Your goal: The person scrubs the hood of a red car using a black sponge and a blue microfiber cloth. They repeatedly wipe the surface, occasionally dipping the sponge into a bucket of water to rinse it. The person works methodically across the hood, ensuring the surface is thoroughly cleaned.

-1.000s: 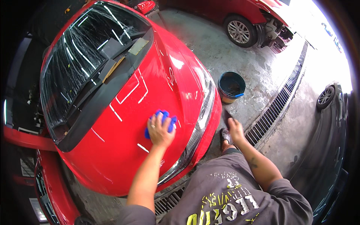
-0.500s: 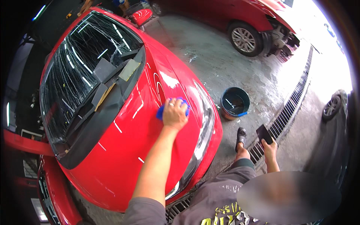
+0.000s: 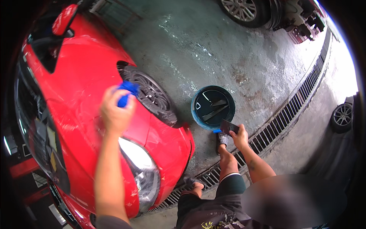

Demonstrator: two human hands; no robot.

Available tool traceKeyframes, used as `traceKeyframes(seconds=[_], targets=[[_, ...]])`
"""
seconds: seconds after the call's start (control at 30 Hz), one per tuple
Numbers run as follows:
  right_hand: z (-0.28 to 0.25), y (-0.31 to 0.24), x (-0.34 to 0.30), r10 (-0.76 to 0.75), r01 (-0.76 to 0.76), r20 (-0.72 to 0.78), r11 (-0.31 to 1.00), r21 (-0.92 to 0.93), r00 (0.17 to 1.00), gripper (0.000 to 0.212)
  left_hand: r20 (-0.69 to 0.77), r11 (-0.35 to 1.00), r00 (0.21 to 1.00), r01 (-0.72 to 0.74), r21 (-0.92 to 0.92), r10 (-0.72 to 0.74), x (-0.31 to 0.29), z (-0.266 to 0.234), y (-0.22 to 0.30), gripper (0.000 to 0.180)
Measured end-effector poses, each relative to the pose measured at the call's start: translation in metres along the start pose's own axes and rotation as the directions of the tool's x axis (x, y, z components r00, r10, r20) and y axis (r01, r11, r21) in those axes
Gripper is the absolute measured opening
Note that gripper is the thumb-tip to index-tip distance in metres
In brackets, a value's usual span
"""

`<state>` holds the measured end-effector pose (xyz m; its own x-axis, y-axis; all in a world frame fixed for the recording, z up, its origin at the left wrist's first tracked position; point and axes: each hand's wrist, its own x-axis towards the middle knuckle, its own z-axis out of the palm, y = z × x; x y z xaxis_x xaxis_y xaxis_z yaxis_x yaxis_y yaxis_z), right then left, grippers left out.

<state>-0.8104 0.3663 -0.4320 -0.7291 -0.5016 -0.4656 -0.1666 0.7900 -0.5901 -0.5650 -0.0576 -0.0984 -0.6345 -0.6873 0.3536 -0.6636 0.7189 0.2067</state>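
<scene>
My left hand (image 3: 115, 112) presses a blue wash mitt (image 3: 127, 91) against the front fender of a red car (image 3: 76, 76), just above the front wheel (image 3: 152, 97). The fingers are closed over the mitt, so only its far end shows. My right hand (image 3: 239, 136) hangs low by my right knee and grips a dark phone (image 3: 229, 126). A blue bucket (image 3: 198, 114) of dark water stands on the wet floor right beside that hand.
A metal drain grate (image 3: 289, 114) runs diagonally across the concrete under my feet. Another car's wheel (image 3: 244, 8) is at the top, and a dark car's wheel (image 3: 342, 116) at the right edge. The headlight (image 3: 143, 171) lies below my left arm.
My left hand has carried the mitt from the bonnet across to the fender over the wheel. The view has swung right, toward the bucket. My right hand keeps the phone.
</scene>
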Motion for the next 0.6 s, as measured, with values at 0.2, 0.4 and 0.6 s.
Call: traceKeyframes(seconds=[0.2, 0.4, 0.6], targets=[[0.046, -0.031, 0.143, -0.274, 0.298, 0.185, 0.947, -0.118, 0.944, 0.023, 0.441, 0.857, 0.882, 0.349, -0.378, -0.165, -0.083, 0.286, 0.123, 0.041], [0.145, -0.011, 0.238, -0.353, 0.47, 0.354, 0.815, -0.34, 0.866, 0.067, 0.671, 0.95, 0.73, 0.287, -0.125, -0.132, -0.179, 0.53, 0.104, 0.067], [0.212, 0.027, 0.254, -0.117, 0.377, 0.422, 0.697, -0.61, 0.899, 0.072, 0.882, 0.988, 0.452, -0.002, 0.152, -0.134, -0.206, 0.603, 0.104, 0.086]])
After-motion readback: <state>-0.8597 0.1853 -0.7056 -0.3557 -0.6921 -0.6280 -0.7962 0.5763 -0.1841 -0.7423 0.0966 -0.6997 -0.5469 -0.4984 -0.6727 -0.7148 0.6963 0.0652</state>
